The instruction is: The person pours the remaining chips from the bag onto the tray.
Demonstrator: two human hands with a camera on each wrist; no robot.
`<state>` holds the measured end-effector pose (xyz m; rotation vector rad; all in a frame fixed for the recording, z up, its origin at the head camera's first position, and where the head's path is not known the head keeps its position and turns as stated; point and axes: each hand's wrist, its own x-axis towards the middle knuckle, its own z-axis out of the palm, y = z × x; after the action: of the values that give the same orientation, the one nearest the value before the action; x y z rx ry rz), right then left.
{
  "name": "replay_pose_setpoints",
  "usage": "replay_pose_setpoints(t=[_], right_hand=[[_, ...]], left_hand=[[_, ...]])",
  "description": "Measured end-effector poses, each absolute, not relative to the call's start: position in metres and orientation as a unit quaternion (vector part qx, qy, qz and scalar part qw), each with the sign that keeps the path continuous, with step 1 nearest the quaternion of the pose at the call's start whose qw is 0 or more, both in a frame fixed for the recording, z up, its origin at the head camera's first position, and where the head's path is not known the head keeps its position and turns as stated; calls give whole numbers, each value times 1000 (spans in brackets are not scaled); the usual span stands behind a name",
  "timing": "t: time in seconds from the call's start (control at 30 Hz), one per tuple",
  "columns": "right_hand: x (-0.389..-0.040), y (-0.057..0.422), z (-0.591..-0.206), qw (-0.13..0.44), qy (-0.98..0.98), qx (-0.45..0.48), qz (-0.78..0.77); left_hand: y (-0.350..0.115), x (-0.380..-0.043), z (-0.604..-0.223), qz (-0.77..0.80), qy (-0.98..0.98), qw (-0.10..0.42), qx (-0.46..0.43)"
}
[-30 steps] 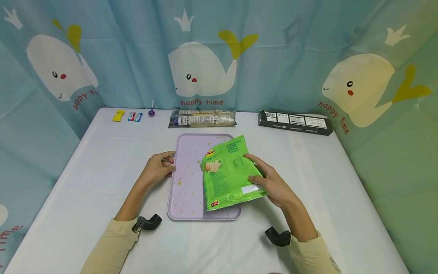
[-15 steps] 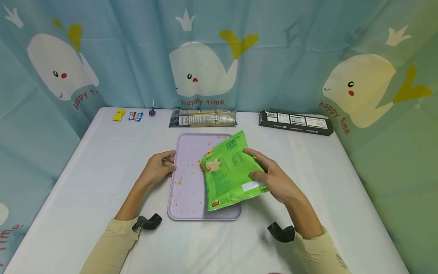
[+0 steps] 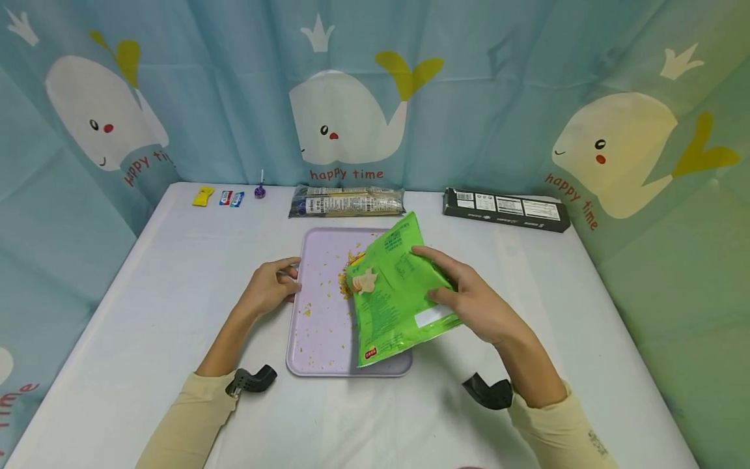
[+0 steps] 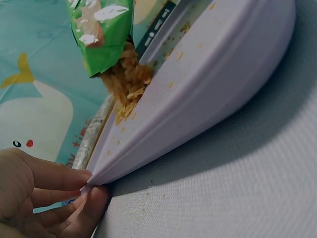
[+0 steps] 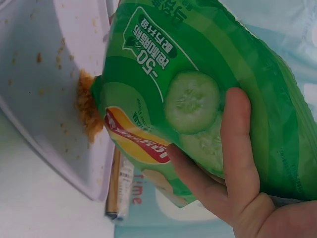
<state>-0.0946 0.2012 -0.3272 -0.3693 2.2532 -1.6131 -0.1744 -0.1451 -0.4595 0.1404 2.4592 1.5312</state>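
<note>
My right hand (image 3: 471, 296) grips a green potato chip bag (image 3: 392, 306), tilted over the right part of a pale purple tray (image 3: 319, 345). In the right wrist view, fingers (image 5: 237, 148) lie across the cucumber picture on the bag. Golden crumbs (image 4: 130, 79) spill from the bag's lower open end, in the left wrist view, and heap on the tray. Several smaller bits are scattered over its surface. At the tray's left rim, my left hand (image 3: 271, 286) pinches the edge between thumb and fingers. Part of the heap is hidden behind the bag in the head view.
Behind the tray lies a long clear-wrapped packet (image 3: 348, 203). A black box (image 3: 506, 210) is at the back right. Small sweets, including a yellow one (image 3: 202, 197) and a purple lollipop (image 3: 260, 191), lie at the back left. A whale-print curtain (image 3: 498, 130) surrounds the table.
My right hand has tipped the bag further, raising its far corner, and shifted slightly right. More crumbs have come out onto the tray. My left hand has stayed at the rim.
</note>
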Motion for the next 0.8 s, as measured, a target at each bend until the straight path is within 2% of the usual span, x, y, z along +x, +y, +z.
replay_pose_setpoints(t=[0.4,0.8], right_hand=[[-92,182,-319,182,825,-132,-518],[-84,161,-312,92,907,-200,-359]], left_hand=[[-146,-173,-459,527,840,120,48],[-145,-174,-457,531,837,120,52]])
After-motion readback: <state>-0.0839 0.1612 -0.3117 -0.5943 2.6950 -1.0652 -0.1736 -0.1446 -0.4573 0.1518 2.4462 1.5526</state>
